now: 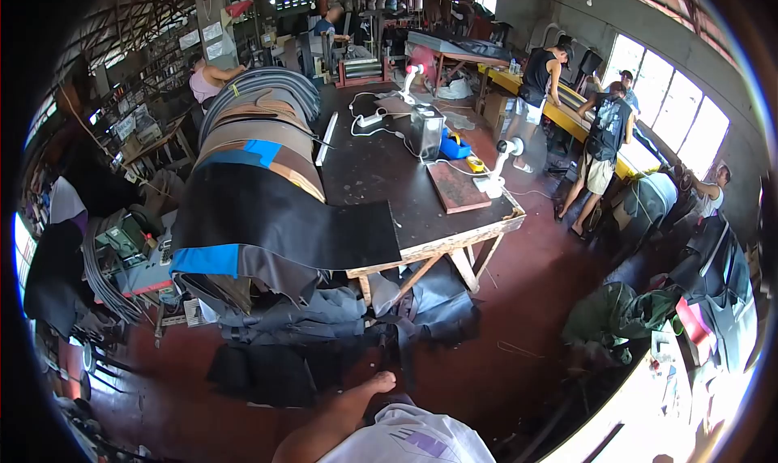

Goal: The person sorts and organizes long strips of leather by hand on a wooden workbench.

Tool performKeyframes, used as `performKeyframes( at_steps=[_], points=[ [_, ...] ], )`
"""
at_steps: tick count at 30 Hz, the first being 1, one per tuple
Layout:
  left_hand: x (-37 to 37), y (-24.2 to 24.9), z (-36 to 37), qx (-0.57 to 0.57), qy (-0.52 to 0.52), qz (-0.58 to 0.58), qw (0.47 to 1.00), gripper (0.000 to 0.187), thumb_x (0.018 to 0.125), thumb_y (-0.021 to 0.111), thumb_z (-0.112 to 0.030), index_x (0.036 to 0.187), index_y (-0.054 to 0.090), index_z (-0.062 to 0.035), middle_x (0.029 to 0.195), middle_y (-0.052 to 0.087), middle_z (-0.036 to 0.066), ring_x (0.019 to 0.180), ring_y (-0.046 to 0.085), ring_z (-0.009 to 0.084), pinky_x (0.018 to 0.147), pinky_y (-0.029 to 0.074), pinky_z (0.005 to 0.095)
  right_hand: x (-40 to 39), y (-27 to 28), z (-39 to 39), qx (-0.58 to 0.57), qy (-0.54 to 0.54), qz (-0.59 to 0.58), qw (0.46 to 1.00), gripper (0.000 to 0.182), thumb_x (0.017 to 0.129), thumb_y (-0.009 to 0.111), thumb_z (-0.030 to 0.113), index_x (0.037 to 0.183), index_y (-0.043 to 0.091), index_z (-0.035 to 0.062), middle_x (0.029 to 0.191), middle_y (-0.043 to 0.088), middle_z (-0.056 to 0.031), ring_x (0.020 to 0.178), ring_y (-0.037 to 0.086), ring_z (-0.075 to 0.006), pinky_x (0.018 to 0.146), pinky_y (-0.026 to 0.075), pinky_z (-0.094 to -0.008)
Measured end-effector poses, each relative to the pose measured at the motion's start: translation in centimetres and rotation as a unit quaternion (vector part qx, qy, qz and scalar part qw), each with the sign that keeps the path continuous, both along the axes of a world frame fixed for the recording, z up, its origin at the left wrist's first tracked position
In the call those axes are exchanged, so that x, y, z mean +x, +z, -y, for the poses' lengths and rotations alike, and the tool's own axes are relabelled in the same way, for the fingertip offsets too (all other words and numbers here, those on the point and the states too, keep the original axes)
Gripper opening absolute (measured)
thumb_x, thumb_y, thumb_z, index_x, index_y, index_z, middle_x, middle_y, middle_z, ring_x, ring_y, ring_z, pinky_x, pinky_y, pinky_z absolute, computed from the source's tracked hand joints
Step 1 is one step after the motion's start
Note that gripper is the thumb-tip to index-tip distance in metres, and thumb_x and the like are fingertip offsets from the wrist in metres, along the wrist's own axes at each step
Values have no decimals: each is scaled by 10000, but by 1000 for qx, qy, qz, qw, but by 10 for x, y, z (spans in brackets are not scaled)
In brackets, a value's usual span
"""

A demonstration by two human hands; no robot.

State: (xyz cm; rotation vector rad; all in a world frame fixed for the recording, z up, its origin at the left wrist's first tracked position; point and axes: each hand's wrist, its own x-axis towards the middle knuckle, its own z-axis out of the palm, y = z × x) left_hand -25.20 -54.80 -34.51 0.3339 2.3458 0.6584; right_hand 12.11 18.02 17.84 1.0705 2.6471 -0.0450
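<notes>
My left hand (384, 381) is at the bottom middle, in front of my white shirt (413, 435), with the forearm bent inward. Its fingers look curled closed; whatever they may hold is hidden. Beyond it, dark sheets of material (267, 370) lie on the floor, and grey-blue folded sheets (316, 313) are heaped under the table. A large black sheet (259, 212) drapes over a pile of tan, blue and grey sheets (251, 135) and hangs past the edge of the dark-topped table (373, 167). My right hand is out of view.
A white lamp (494, 179), a reddish board (458, 187) and a blue container (454, 145) are on the table. Several people work around a yellow-edged bench (567, 115). A green sewing machine (121, 238) stands at left. Green cloth (604, 317) is heaped on the red floor (502, 325).
</notes>
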Motion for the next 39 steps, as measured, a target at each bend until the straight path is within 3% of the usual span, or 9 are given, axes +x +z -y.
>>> performKeyframes(
  at_steps=[6, 9, 13, 19, 28, 32, 37, 38, 39],
  points=[
    [-32, -11, -76, 60, 21, -72, 995, 233, 774, 574, -227, 837, 694, -38, 956, 684, 207, 958, 653, 369, 833, 512, 462, -163, 17, -25, 97, 78, -161, 979, 274, 902, 528, 248, 954, 624, -3, 846, 623, -106, 736, 494, -204, 700, 451, -409],
    [-57, -21, -64, -19, -16, -35, 999, 240, 762, 580, -217, 866, 716, -49, 976, 689, 207, 963, 658, 371, 846, 515, 472, -224, 19, -25, 111, 95, -208, 967, 275, 902, 538, 251, 974, 620, -2, 872, 620, -113, 756, 503, -213, 712, 456, -414],
    [-97, -58, -69, -143, 110, 120, 976, 329, 776, 568, -196, 999, 701, 7, 1121, 661, 225, 1050, 637, 373, 913, 504, 477, -297, 17, -36, 126, 112, -250, 954, 279, 903, 552, 254, 1000, 615, 0, 907, 616, -122, 782, 515, -224, 729, 463, -420],
    [-186, -86, -164, -125, -153, 12, 980, 334, 774, 562, -193, 1000, 697, 12, 1125, 656, 235, 1060, 631, 377, 914, 502, 481, -379, 24, -65, 149, 106, -289, 940, 292, 904, 572, 259, 1040, 608, 2, 959, 610, -137, 821, 533, -241, 754, 473, -430],
    [-293, 4, -358, 160, -48, -137, 976, 212, 757, 576, -210, 764, 639, -7, 868, 665, 222, 868, 657, 375, 797, 523, 481, -468, 39, -139, 192, 129, -354, 906, 324, 905, 602, 266, 1099, 597, 6, 1038, 600, -158, 881, 560, -267, 792, 488, -445],
    [-292, -41, -382, 122, -101, -190, 969, 207, 782, 573, -208, 799, 687, -36, 825, 667, 229, 805, 677, 380, 728, 539, 452, -494, 45, -192, 210, 146, -393, 883, 342, 906, 616, 269, 1125, 592, 8, 1073, 596, -168, 907, 572, -279, 809, 495, -452],
    [-253, -21, -418, -83, 160, 115, 977, 295, 800, 618, -157, 1052, 720, -43, 1100, 679, 220, 1061, 648, 382, 928, 508, 473, -522, 60, -266, 243, 155, -436, 852, 367, 907, 633, 273, 1158, 586, 10, 1117, 591, -180, 940, 587, -293, 830, 503, -460],
    [-240, -27, -425, -76, 128, -41, 988, 207, 781, 626, -219, 851, 757, -75, 904, 721, 181, 839, 704, 325, 791, 543, 451, -523, 60, -280, 253, 151, -447, 845, 372, 907, 636, 274, 1165, 585, 10, 1125, 590, -182, 946, 590, -296, 834, 505, -462],
    [-235, -37, -435, -64, 134, -9, 989, 192, 753, 658, -217, 858, 763, -95, 927, 729, 152, 871, 701, 306, 831, 534, 437, -526, 62, -293, 261, 148, -459, 836, 377, 907, 640, 274, 1171, 584, 11, 1134, 588, -184, 953, 593, -299, 838, 507, -463]
  ],
)
